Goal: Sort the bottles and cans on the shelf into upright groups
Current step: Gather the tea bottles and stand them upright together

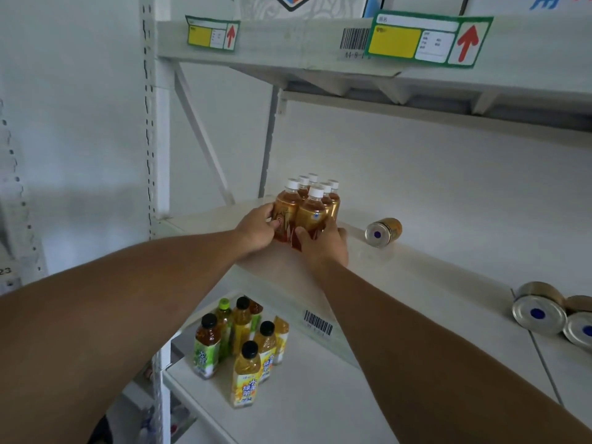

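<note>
1. Reaching forward together, both bare arms stretch to the middle shelf (448, 283), where a tight cluster of amber bottles (307, 203) with white caps stands upright near the shelf's left end.
2. The left hand (256, 230) is wrapped around the front-left bottle (285, 213), fingers curled across its label.
3. The right hand (323, 243) grasps the front-right bottle (312, 216) low down, thumb pressed on its front and fingers round its right side.
4. These two held bottles touch each other, and the rest of the cluster stands just behind them.
5. A gold can (382, 232) lies on its side to the right of the cluster, apart from it, its round end facing outward.
6. Two more cans (538, 307) lie tipped over, touching, at the far right of the same shelf.
7. On the shelf below (320, 411), a group of black-capped bottles (243, 350) with yellow and green labels stands upright.
</note>
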